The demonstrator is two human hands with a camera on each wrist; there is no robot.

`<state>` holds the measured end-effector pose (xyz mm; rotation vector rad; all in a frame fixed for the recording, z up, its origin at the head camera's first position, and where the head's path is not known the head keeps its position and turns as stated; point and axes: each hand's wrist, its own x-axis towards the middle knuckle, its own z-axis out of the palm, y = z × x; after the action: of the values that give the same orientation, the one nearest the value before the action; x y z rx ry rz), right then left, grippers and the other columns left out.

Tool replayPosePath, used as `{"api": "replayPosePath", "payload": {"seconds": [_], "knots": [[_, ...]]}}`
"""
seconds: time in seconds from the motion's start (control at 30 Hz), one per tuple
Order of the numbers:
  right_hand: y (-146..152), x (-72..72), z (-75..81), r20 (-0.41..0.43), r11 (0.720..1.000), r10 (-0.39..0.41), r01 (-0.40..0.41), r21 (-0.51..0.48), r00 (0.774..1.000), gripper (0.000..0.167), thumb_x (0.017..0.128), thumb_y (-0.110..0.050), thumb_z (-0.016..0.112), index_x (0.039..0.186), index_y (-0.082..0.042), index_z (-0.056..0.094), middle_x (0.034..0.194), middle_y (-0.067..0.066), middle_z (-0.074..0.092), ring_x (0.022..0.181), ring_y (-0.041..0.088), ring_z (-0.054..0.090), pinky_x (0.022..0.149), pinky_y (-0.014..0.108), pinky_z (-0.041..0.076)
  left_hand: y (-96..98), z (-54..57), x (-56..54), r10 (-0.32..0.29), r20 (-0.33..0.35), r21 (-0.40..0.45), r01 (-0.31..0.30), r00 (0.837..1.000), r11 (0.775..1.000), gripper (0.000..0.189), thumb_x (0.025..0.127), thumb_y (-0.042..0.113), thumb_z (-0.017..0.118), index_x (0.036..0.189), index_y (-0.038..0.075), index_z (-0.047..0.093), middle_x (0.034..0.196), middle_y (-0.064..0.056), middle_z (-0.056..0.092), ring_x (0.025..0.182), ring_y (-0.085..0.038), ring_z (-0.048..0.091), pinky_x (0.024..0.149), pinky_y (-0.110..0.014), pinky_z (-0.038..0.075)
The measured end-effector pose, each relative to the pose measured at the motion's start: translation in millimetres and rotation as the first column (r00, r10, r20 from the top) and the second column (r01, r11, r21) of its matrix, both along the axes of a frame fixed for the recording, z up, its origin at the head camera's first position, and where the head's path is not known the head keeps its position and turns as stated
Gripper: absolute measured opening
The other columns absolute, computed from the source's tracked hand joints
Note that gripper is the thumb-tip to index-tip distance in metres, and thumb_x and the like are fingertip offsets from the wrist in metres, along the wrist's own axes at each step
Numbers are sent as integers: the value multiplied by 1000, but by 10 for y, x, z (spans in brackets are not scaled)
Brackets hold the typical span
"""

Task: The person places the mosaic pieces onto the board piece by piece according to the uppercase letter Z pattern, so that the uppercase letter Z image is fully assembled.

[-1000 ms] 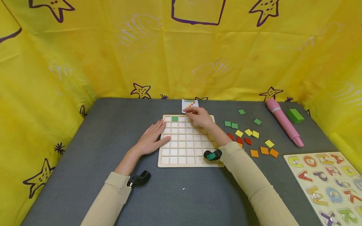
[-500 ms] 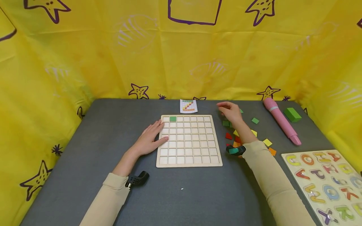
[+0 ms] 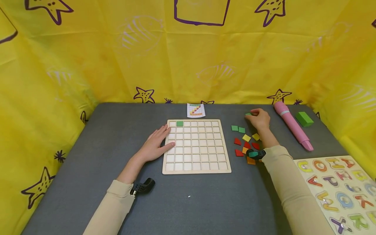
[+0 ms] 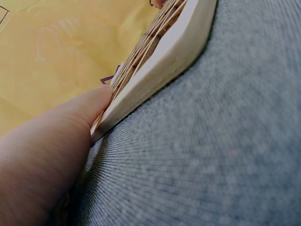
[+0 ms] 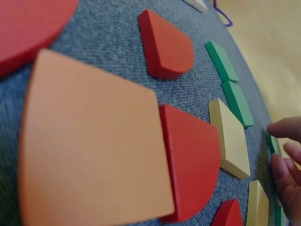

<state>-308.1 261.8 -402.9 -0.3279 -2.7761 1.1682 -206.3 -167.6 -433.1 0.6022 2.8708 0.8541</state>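
Note:
My left hand [image 3: 155, 145] lies flat with fingers straight on the left edge of a wooden grid board [image 3: 196, 172]. In the left wrist view its thumb [image 4: 96, 101] rests at the board's rim [image 4: 141, 92]. One green square tile [image 3: 180, 123] sits in the board's top row, second cell from the left. To the right of the board, my right hand [image 3: 260, 119] pinches a loose green tile [image 3: 248, 114] between thumb and index fingertip, partly hidden by the fingers. In the right wrist view that hand [image 5: 289, 165] shows at the right edge.
Between board and right arm lie two green tiles [image 3: 238, 129], yellow tiles [image 3: 246, 138], red rounded pieces [image 3: 237, 141] and orange tiles [image 3: 251, 160]. A pattern card [image 3: 195, 110] lies behind the board. Further right are a pink marker-shaped object [image 3: 293, 126], a green block [image 3: 304, 119] and a letter puzzle [image 3: 335, 182].
My right hand has moved from over the board's top row rightward to the far green tile and taken it between the fingertips. The left hand has stayed on the board.

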Motion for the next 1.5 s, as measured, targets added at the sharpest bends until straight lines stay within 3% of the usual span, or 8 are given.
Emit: {"api": "replayPosePath", "payload": {"seconds": [0.23,0.47,0.73,0.87,1.03,1.13,1.33,1.5], "knots": [[35,-9,1,37,999,21,-22,33,999,44,93,-22,65,126,5,59,121,27,56,120,44,41,103,50,31,3,13,2,3,-2,4,-3,1000,1000,75,98,46,53,154,4,25,161,-11,15,148,-25,10,117,-46,8],[102,11,-27,57,998,53,-50,-45,997,46,93,-24,67,132,-1,59,126,24,57,118,38,46,93,42,39,1,16,6,2,-9,5,-2,1000,1000,76,98,46,54,154,4,25,162,-11,15,148,-25,10,118,-46,8],[145,59,-29,86,999,38,-36,-34,996,51,92,-33,67,130,1,59,128,25,56,123,41,41,100,48,36,5,14,13,-14,-28,14,14,1000,1000,76,97,44,56,153,3,26,161,-13,17,148,-27,12,117,-47,9],[97,94,-32,94,993,51,-40,-115,994,57,90,-41,68,131,-1,59,133,22,52,120,38,43,97,43,38,12,13,14,-16,-21,9,16,1000,1000,76,97,45,56,153,3,26,161,-13,17,148,-27,12,117,-47,9],[-78,109,-28,101,950,91,-55,-309,991,61,88,-40,72,134,-2,57,135,17,50,109,23,49,88,26,42,20,6,10,-12,-5,2,12,1000,1000,76,97,46,54,154,4,25,161,-12,16,148,-25,11,117,-46,8],[-229,106,-5,94,909,137,-87,-409,986,59,89,-33,72,135,-1,56,132,15,51,101,14,55,90,24,45,24,2,10,-14,-9,3,14,1000,1000,76,98,46,54,154,4,25,161,-12,16,148,-26,11,117,-47,8],[-584,124,39,74,845,254,-184,-502,964,53,92,-26,70,135,0,54,130,15,54,111,29,60,100,37,44,26,-4,11,-12,-18,7,12,1000,1000,76,97,46,55,153,3,26,161,-13,16,148,-27,12,117,-48,9],[-950,154,59,53,839,336,-273,-471,941,44,91,-23,72,127,-1,61,115,12,61,100,30,63,89,35,50,11,-5,12,-15,-29,12,15,999,1000,77,97,45,56,153,3,26,161,-13,16,148,-27,12,117,-48,9]]}}
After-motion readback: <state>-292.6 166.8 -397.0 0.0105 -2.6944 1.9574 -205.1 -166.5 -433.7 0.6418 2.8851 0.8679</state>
